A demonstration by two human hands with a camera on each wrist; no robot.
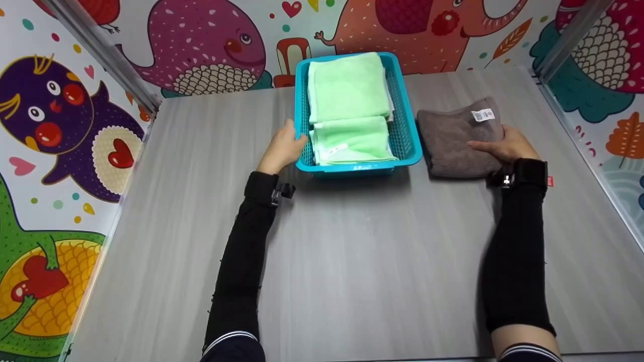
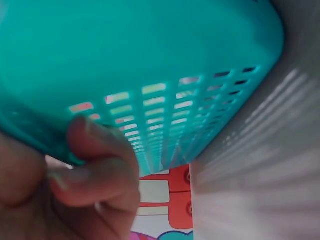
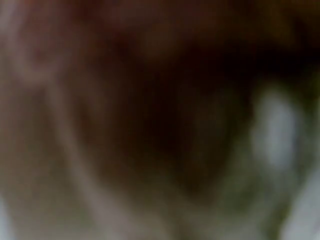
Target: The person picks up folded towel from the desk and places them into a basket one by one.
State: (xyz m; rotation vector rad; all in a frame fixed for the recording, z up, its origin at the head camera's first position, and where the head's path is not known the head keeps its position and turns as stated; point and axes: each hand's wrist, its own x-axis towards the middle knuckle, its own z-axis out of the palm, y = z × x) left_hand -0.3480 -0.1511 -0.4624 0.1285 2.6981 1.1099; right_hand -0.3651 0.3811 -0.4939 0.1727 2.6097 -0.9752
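A blue-green plastic basket [image 1: 412,146] with slotted walls stands at the back middle of the table. My left hand [image 1: 283,148] grips its left rim; in the left wrist view the curled fingers [image 2: 107,165] hook under the rim. Inside lie two folded light-green towels, the larger towel [image 1: 349,88] behind and the smaller towel [image 1: 354,138] in front. Right of the basket is a folded grey-brown towel [image 1: 453,141] with a white label [image 1: 483,115]. My right hand [image 1: 513,145] holds its right edge, thumb on top and fingers hidden beneath. The right wrist view is dark and blurred.
The grey wood-grain table [image 1: 352,261] reaches back to a wall [image 1: 211,45] printed with cartoon animals. More printed panels stand at the left and right, with metal posts [image 1: 100,55] at the back corners.
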